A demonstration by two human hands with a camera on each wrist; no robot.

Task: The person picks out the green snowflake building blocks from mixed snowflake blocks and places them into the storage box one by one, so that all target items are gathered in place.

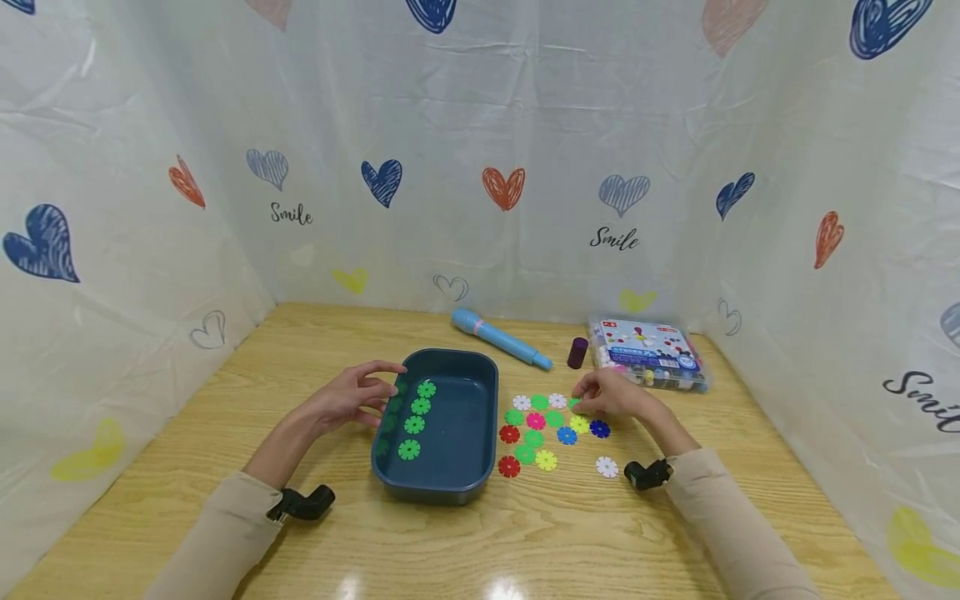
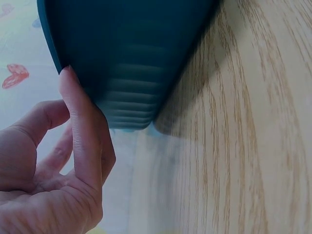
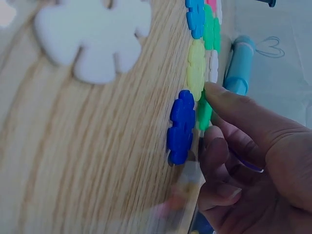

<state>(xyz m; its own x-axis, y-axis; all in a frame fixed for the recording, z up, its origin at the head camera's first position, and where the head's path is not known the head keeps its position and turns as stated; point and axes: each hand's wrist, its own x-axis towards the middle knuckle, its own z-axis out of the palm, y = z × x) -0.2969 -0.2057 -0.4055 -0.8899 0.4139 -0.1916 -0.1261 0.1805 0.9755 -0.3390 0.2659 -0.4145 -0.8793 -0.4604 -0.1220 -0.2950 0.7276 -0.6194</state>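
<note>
- right hand (image 1: pixel 612 393): is reaching in from the table's right edge and pinching a green flower piece (image 3: pixel 205 114) between its fingertips, at the far right of the loose group; whether the piece is lifting off the table, cannot tell.
- left hand (image 1: pixel 354 400): is standing at the tray's left edge with fingers apart and loosely bent, a fingertip touching the rim; whether it is gripping the rim, cannot tell.
- blue tray (image 1: pixel 461 433): is sitting on the table (image 1: pixel 315 550) between the two hands, nearer the left, its long sides running from near edge to far.
- four green pieces (image 1: pixel 415 425): are lying inside in a column along the tray's left side, close to the left hand.
- loose flower pieces: are lying flat between the tray's right edge and the right hand; a yellow piece (image 1: pixel 580 425) and a dark blue piece (image 1: pixel 599 428) are resting just beside the right fingertips, a white piece (image 1: pixel 607 467) apart, toward the table's near edge.
- light blue microphone-shaped object (image 1: pixel 498 337): is lying slantwise near the table's far edge.
- purple cylinder (image 1: pixel 577 352): is standing beyond the right hand.
- clear boxed set (image 1: pixel 648 354): is lying by the far right corner.
</note>
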